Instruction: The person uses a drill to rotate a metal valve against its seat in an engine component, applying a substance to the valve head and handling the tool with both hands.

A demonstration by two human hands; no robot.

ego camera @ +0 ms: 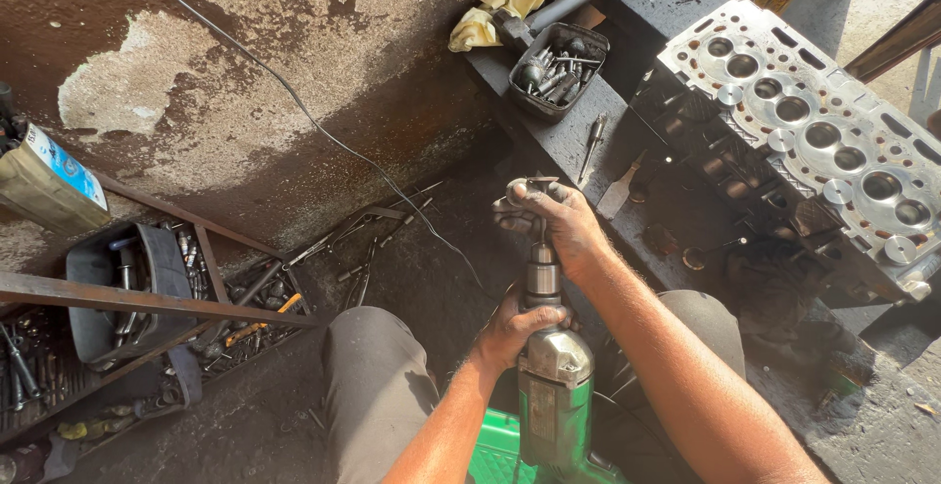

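The drill (552, 396) has a glossy green plastic body, a dull silver cast-metal gear housing and a smooth steel chuck, with both greasy hands, the left hand (515, 330) and the right hand (551, 217), closed around it. The cylinder head (814, 141) is bright machined metal on its face and blackened with oil on its side. The wall (245, 82) is rough, flaking plaster; the rag (490, 12) is yellowish cloth; the tray (561, 68) is matt black plastic.

Dark metal bench (549, 141) runs 12 to 4 o'clock. On it: cylinder head (814, 141) at 2, black tray (561, 68) of valves at 12 (yellow rag (495, 9) beside), chisel (619, 190) near centre.
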